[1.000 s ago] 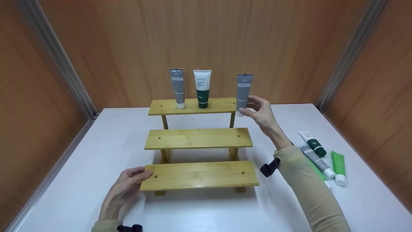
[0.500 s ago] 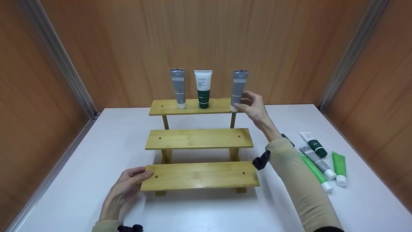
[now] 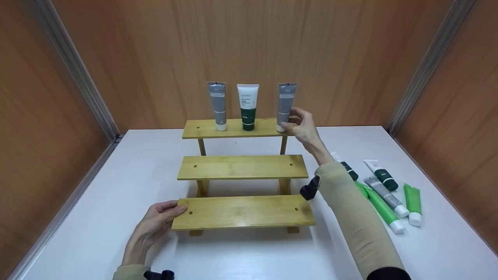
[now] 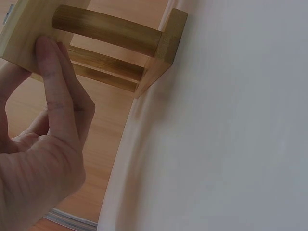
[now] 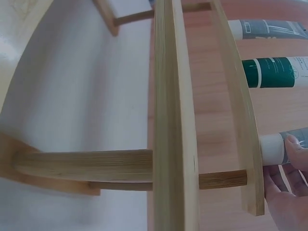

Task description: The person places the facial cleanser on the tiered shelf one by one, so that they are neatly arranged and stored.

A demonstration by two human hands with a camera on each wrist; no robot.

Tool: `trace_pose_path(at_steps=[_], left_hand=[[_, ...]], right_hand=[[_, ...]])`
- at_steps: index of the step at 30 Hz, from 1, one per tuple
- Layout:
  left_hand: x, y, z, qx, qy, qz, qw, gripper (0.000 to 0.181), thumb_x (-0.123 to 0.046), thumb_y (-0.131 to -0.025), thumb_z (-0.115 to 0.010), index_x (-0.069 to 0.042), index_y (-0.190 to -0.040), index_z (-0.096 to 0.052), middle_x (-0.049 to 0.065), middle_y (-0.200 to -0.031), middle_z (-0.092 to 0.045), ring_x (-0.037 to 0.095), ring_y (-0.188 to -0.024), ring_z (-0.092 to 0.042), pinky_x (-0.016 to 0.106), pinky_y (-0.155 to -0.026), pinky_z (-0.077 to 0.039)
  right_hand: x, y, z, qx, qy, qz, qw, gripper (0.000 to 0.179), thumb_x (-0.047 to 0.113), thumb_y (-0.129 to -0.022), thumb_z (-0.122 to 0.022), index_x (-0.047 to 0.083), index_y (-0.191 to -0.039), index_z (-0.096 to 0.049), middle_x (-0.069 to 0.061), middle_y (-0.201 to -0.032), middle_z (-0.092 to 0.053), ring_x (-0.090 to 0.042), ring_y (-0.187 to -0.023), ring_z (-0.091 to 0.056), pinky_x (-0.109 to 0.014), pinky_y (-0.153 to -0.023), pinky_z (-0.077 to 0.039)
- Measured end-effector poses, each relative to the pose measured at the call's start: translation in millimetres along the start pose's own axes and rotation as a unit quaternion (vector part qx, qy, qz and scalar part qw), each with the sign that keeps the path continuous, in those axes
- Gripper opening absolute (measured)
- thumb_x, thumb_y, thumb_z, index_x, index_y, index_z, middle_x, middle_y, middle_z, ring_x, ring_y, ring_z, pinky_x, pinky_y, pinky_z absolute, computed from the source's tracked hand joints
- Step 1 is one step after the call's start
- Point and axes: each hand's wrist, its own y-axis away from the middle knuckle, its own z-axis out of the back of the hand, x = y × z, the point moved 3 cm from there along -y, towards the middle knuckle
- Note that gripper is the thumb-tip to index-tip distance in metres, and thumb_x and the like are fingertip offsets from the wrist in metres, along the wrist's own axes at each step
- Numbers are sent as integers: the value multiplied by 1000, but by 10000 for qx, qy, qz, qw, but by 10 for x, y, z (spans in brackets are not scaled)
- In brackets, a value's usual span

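A three-tier wooden display rack stands on the white table. My left hand pinches the left end of its lowest shelf, thumb on top and fingers beneath, as the left wrist view shows. At the right end of the top shelf, my right hand holds a grey tube upright by its lower part, cap down. In the right wrist view the tube's white cap is at the shelf's surface. Left of it on that shelf stand a white and dark green tube and another grey tube.
On the table at right lie several tubes: a grey one, a green one, another green one and a white and dark green one. Another dark green one is partly behind my right sleeve. Wooden panels enclose the table.
My right hand has brought the grey tube leftward from beside the rack to the top shelf's right end. My left hand keeps its grip on the lowest shelf.
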Motion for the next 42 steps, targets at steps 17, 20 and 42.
trace_pose_path(at_steps=[17,20,42], left_hand=[[-3,1,-8,158,115,-55,9998,45,-15,-97,-67,5,-135,-55,-1,-104,-76,10,-97,-74,21,-88,-62],[-8,-1,-14,166,58,-66,9998,46,-15,-97,-67,6,-135,-54,-1,-104,-75,10,-97,-74,21,-88,-62],[4,0,-1,57,164,-14,9998,38,-14,-96,-68,2,-129,-60,-1,-102,-76,10,-96,-74,20,-87,-62]], right_hand=[[0,-43,-39,46,-42,6,10000,47,-6,-95,-59,-3,-141,-49,-23,-140,-50,-36,-129,-54,-47,-107,-52],[-6,-53,-37,31,2,50,10000,47,-7,-94,-59,-4,-141,-49,-24,-139,-51,-36,-129,-54,-47,-108,-50],[4,-56,-34,119,-29,-15,9999,53,-9,-93,-59,-5,-144,-45,-26,-144,-49,-38,-134,-51,-46,-119,-43]])
